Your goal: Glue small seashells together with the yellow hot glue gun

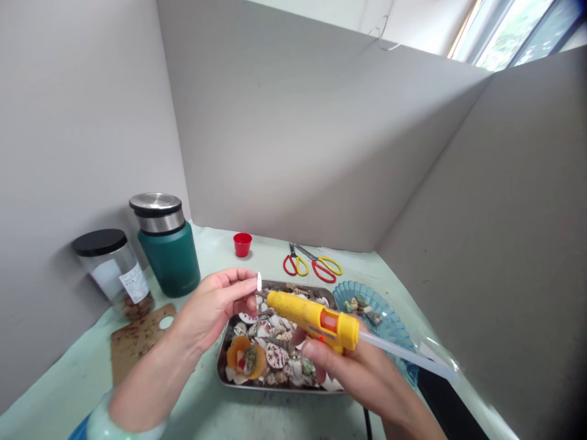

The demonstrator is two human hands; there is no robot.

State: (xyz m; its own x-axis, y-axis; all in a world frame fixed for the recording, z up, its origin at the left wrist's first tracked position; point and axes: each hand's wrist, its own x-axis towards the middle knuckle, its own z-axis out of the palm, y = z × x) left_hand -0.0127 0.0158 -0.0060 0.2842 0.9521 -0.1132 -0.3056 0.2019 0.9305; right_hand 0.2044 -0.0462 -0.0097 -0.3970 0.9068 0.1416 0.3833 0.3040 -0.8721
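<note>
My left hand (pixel 229 296) pinches a small white piece (pixel 259 282) between thumb and fingertips, above the far left part of a metal tray (pixel 221 360). My right hand (pixel 342 360) is wrapped round a yellow glue gun (pixel 302 311), whose nozzle points left and sits just below the white piece; whether they touch is unclear. A long translucent glue stick (pixel 408 353) sticks out of the gun's back. Beneath both hands the tray holds many seashells (pixel 277 355) and an orange flower-like piece (pixel 246 357) at its near left.
Behind the tray are a red cup (pixel 243 244) and two pairs of scissors (pixel 321 267). On the right lies a blue glass plate (pixel 389 318) with small shells. A green flask (pixel 169 256), a black-lidded jar (pixel 112 275) and a stained board (pixel 132 342) stand or lie left. Grey panels surround the table.
</note>
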